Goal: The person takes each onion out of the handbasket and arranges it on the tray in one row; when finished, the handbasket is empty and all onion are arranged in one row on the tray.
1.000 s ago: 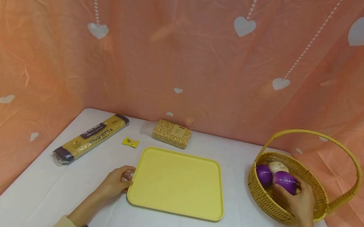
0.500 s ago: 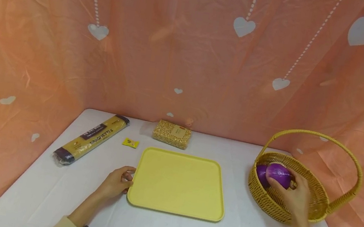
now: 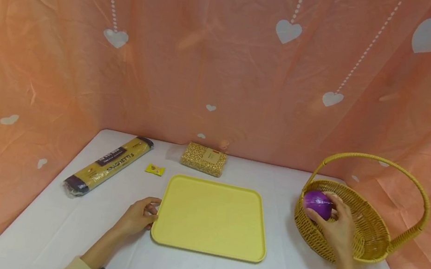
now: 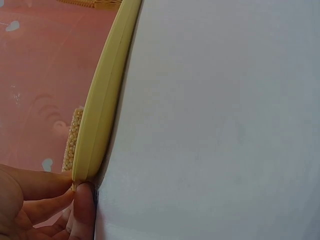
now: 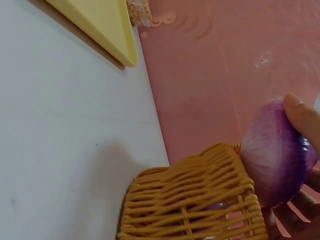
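Note:
My right hand (image 3: 339,228) holds a shiny purple onion (image 3: 317,204) at the left rim of a wicker basket (image 3: 372,223) with a tall handle. In the right wrist view the onion (image 5: 274,152) is above the rim, thumb over its top and fingers beneath. Through the weave some purple shows inside; in the head view the basket's other contents are hidden behind the held onion and hand. A yellow tray (image 3: 211,218) lies flat mid-table. My left hand (image 3: 138,215) pinches its left edge, thumb and fingers meeting at the tray's corner (image 4: 89,165) in the left wrist view.
Toward the back left lies a spaghetti pack (image 3: 109,166). A small yellow packet (image 3: 155,169) sits beside the tray's far left corner, and a bag of yellow kernels (image 3: 203,159) is behind the tray. A pink curtain (image 3: 227,61) with hearts encloses the table's back and sides.
My right hand has carried the onion up and leftward from the basket's inside to its left rim, covering the other purple onion and the pale one. The left hand and tray have stayed put.

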{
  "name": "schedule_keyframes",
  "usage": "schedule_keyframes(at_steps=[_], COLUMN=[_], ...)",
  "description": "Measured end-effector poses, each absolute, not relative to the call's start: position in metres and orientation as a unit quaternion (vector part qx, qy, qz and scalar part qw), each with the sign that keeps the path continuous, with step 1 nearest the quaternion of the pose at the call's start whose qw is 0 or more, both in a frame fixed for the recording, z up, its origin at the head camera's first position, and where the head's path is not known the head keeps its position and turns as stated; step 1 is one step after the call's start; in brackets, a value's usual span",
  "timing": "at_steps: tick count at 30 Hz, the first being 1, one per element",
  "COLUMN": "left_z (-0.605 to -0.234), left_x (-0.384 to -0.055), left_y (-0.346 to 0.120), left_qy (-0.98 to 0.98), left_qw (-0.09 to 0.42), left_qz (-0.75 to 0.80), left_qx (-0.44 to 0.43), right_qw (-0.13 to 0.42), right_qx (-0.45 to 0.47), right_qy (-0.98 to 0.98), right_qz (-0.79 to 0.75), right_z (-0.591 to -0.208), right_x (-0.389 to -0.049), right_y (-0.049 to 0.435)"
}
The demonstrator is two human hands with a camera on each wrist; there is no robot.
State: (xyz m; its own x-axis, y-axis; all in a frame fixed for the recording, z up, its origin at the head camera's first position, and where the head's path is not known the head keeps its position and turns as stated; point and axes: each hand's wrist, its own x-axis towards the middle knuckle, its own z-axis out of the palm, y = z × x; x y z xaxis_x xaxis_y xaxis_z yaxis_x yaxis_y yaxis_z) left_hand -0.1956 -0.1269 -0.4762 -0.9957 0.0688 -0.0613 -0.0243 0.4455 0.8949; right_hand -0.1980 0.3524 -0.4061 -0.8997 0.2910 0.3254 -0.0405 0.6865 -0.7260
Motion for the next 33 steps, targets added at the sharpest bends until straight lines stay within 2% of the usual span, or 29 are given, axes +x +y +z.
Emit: schedule_keyframes(at_steps=[6,15,33], left_z=[-0.476,-0.475,-0.476], left_x=[-0.197,-0.195,-0.196], left_y=[-0.127,-0.127,-0.127], left_qy=[0.847,0.847,0.848], left_qw=[0.044,0.049,0.05], left_qz=[0.529,0.529,0.527], left_qx=[0.013,0.008,0.01], right_qw=[0.238,0.222,0.24], right_qx=[-0.029,-0.012,0.032], right_qy=[-0.885,-0.891,-0.88], right_qz=[0.4,0.396,0.408], right_z=[-0.41,-0.409,-0.413], right_x=[-0.202,-0.205,-0.217], right_y=[0.346,0.335,0.309])
